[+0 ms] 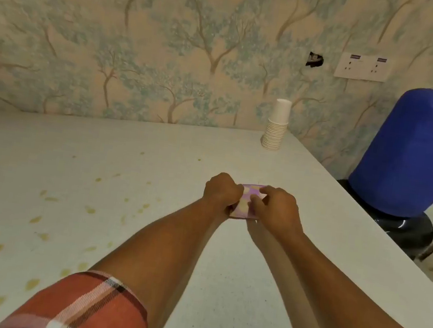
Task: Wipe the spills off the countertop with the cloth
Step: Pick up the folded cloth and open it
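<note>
Two hands: you had both of them on the cloth [245,205], right of centre in the frame, with none of the wiping started as far as the surface showed.
Countertop [221,288]: pale and speckled, it filled the lower two thirds of the frame and ended at a right edge beside a blue drum [415,154].
Spills [37,220]: yellowish drops lay scattered over the left half, from mid-frame down to the lower left corner, well apart from the cloth.
Left hand [222,192]: curled into a loose fist, it pinched the cloth's left edge.
Right hand [277,209]: fingers bent and pressed down, it held the cloth's right side against the counter.
Cloth: small, folded, pink with yellow patches, it lay flat between your hands.
Cup stack [276,126]: paper cups stood at the upper right, against the wall.
Risk: a cloth folded this small could smear the drops rather than lift them, and your plaid sleeve [86,309], close over the lower left drops, could drag through them.
</note>
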`<state>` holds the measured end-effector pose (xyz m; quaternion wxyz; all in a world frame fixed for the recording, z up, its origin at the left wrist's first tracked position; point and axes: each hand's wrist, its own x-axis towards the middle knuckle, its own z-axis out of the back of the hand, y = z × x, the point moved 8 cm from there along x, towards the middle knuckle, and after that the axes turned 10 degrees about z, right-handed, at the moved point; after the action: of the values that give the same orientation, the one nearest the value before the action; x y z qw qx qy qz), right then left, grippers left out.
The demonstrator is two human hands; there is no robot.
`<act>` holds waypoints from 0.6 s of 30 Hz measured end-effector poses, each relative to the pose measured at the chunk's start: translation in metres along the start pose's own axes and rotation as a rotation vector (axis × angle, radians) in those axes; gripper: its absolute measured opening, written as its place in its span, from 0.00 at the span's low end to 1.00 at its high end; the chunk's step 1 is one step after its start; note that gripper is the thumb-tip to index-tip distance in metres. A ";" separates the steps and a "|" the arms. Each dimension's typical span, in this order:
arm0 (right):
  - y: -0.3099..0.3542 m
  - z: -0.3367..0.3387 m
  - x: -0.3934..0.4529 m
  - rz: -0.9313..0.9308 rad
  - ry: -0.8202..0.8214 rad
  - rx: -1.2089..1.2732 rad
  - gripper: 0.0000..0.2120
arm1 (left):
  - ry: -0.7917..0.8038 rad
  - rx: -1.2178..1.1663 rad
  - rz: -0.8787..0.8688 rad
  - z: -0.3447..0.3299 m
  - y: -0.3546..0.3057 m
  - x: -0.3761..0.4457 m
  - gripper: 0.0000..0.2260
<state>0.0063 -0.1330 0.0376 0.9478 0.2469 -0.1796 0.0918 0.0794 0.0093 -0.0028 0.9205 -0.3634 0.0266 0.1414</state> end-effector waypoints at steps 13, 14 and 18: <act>0.004 0.008 -0.035 -0.283 0.016 0.398 0.15 | -0.224 0.111 -0.291 0.048 -0.032 -0.044 0.11; 0.003 0.007 -0.039 -0.356 0.002 0.485 0.13 | -0.263 0.110 -0.332 0.056 -0.037 -0.051 0.10; 0.004 -0.014 -0.059 -0.710 0.004 0.996 0.13 | -0.306 -0.022 -0.484 0.082 -0.059 -0.079 0.10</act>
<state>-0.0449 -0.1281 0.0055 0.6914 0.7051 -0.0200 -0.1564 0.0154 0.0042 0.1085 0.9167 -0.3436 -0.2018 -0.0289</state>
